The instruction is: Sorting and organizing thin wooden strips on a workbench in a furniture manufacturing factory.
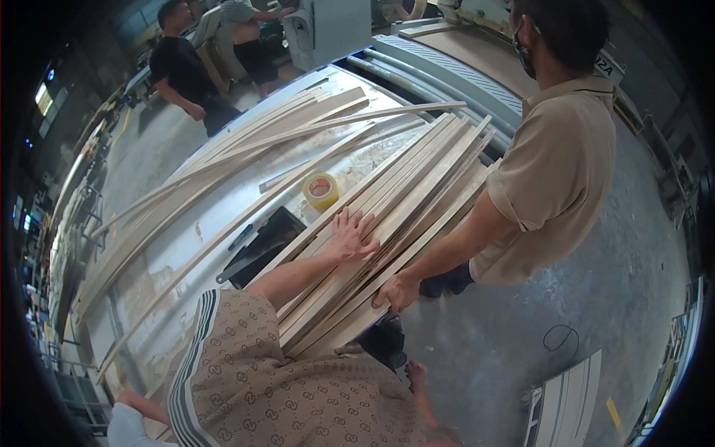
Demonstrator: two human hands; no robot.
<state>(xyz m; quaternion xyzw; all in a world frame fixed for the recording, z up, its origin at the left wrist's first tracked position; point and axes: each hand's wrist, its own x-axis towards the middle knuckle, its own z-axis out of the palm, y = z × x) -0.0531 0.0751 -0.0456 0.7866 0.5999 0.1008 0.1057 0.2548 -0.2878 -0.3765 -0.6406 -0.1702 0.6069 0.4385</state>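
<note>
My left hand (348,240) lies with its fingers spread on a bundle of long, thin wooden strips (428,194). These strips lie side by side across the table (175,249), and their near ends reach my patterned shirt. What seems to be my right hand (417,375) hangs low past the shirt, off the table; it is small and dim, and its fingers are not clear. A co-worker's hand (398,290) grips the outer edge of the same bundle. Left of the bundle are a roll of yellowish tape (320,191), a black tray-like object (268,242) and a pen (240,237).
More long strips (223,153) lie crossed on the table's left side. The co-worker (558,171) stands close on the right. Rollers (417,74) border the far edge. Two people (190,71) are beyond the table. A white-sleeved arm (138,421) shows at lower left. Panels (570,398) stand at lower right.
</note>
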